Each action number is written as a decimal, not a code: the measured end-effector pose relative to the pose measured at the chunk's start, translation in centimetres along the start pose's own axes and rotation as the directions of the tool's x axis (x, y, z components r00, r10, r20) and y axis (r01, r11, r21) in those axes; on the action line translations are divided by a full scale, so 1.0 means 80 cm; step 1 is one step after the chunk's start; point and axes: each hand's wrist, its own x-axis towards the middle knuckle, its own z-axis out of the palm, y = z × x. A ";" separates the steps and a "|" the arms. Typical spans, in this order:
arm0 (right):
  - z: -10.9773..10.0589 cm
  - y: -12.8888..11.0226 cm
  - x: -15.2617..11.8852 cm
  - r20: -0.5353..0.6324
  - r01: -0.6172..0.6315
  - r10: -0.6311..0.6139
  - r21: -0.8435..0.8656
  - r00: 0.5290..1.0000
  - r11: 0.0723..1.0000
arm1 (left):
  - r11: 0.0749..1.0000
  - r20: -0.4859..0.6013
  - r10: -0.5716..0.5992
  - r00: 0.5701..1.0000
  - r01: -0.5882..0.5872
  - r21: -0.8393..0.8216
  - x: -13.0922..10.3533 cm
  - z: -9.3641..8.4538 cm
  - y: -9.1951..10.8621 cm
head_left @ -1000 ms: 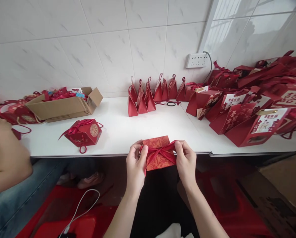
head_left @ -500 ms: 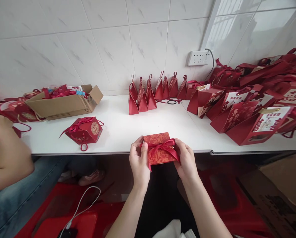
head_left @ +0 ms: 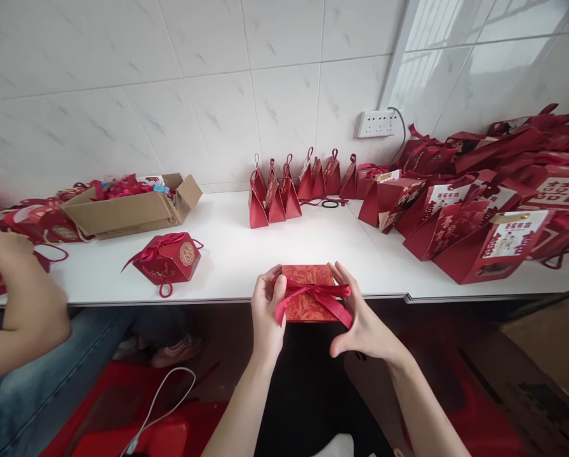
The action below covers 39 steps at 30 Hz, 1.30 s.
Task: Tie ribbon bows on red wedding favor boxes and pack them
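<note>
A small red box (head_left: 308,309) with an orange floral pattern is at the table's front edge, a red ribbon (head_left: 313,290) tied in a bow across it. My left hand (head_left: 268,311) grips the box's left side, thumb on the front near the ribbon. At the right side, my right hand (head_left: 363,320) has its fingers behind the box's edge and its thumb spread away below, so it touches the box without pinching it. The undersides of both hands' fingers are partly hidden.
A red hexagonal box (head_left: 170,259) lies left on the white table (head_left: 227,254). Behind are a cardboard box (head_left: 122,217) of ribbons and several red triangular boxes (head_left: 275,200). Red gift boxes (head_left: 494,244) crowd the right. A person's arm (head_left: 32,304) is at far left.
My right thumb has come off the box and spread downward, and the right fingers have shifted. The box sits more level, its bow turned slightly. The view has tilted up a little.
</note>
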 end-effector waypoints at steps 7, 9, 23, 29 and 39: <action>0.006 0.000 0.004 -0.043 0.012 -0.018 -0.154 0.999 0.988 | 0.979 0.178 -0.003 0.984 -0.033 0.200 0.002 -0.010 0.010; 0.006 0.001 0.004 -0.062 0.015 -0.026 -0.169 0.998 0.986 | 0.960 0.268 -0.026 0.963 -0.051 0.277 0.002 -0.016 0.015; 0.011 0.003 -0.007 -0.113 -0.030 0.009 -0.183 0.994 0.983 | 0.726 0.174 0.251 0.952 -0.304 0.617 -0.012 -0.034 0.029; 0.014 -0.001 -0.008 -0.133 -0.055 0.032 -0.174 0.991 0.983 | 0.701 0.177 0.267 0.947 -0.317 0.639 -0.019 -0.028 0.038; 0.015 -0.005 -0.009 -0.129 -0.082 0.061 -0.165 0.990 0.983 | 0.528 0.283 0.266 0.922 -0.385 0.757 -0.030 -0.020 0.047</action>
